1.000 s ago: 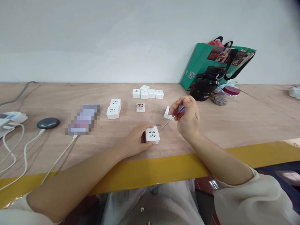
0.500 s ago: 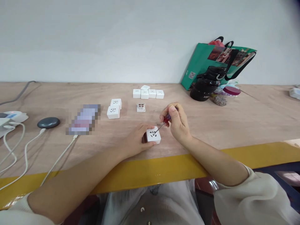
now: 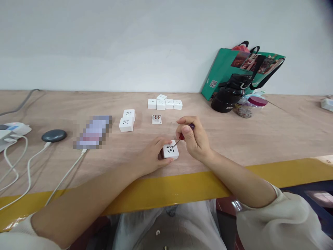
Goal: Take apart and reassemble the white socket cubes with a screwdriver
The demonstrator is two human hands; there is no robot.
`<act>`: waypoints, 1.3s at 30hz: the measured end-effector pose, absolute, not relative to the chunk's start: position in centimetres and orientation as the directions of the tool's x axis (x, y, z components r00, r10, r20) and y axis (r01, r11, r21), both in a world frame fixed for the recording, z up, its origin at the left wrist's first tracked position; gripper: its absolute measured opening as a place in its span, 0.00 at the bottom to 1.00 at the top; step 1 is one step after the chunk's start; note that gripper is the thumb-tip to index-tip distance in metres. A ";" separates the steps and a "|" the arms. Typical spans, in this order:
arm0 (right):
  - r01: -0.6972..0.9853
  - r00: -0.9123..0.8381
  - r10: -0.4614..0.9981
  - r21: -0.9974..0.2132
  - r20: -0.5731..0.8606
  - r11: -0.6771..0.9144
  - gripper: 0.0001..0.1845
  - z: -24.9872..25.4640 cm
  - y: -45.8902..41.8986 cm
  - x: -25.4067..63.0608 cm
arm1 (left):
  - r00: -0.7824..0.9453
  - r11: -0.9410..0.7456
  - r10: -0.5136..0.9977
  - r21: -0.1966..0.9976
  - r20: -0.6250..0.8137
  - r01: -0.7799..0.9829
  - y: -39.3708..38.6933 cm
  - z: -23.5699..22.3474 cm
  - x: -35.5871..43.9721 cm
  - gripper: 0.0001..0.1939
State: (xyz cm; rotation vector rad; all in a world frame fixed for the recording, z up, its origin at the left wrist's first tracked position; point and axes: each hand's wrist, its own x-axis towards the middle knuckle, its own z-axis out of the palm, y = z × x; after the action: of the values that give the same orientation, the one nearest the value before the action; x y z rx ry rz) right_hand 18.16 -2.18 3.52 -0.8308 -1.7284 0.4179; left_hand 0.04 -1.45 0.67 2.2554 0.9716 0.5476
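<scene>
Near the table's front edge lies a white wall socket (image 3: 174, 153) with its slotted face up. My left hand (image 3: 153, 156) grips it from the left, thumb at the near side and fingers at the far side. In my right hand (image 3: 196, 139) is a screwdriver (image 3: 181, 136) with a red and purple handle, the fingers closed round it. Its shaft slants down to the left, and the tip meets the middle of the socket's face. Just beyond sits a small white socket part (image 3: 156, 119) with metal pieces showing.
Several white sockets (image 3: 161, 104) stand grouped at the back, and two more sockets (image 3: 126, 124) at the left. Further left are a phone (image 3: 93, 132) and a dark oval device (image 3: 54, 135) with white cables. A black bottle (image 3: 225, 99) and green bag (image 3: 221, 66) stand at the back right.
My right hand has shifted its fingers and turned on the screwdriver handle, index finger now lifted more. The tip stays on the socket. My left hand and the socket stay put.
</scene>
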 end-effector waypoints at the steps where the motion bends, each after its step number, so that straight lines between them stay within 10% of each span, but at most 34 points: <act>1: 0.333 -0.146 0.698 -0.629 0.701 0.702 0.12 3.6 -2.2 18.2 | 0.648 -0.543 0.751 0.676 0.125 0.498 -1.4 0.7 0.0 0.24; 7: 0.412 -0.202 0.609 -0.497 0.767 0.763 0.16 4.3 -2.5 18.0 | 0.642 -0.536 0.758 0.675 0.120 0.507 -1.4 0.7 0.0 0.24; 26: 0.187 -0.046 0.672 -0.654 0.739 0.733 0.12 3.5 -2.1 17.5 | 0.671 -0.581 0.724 0.668 0.162 0.465 -1.1 0.1 -0.1 0.25; 39: 0.429 -0.076 0.524 -0.447 0.848 0.785 0.12 4.2 -1.9 17.9 | 0.662 -0.575 0.733 0.661 0.154 0.482 -1.2 0.2 -0.1 0.25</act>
State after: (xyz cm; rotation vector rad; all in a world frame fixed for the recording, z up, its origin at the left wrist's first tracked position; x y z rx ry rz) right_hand 17.94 -1.92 4.23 -0.7552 -1.6996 0.0923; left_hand -0.06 -1.25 0.22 2.2910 0.9373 0.5611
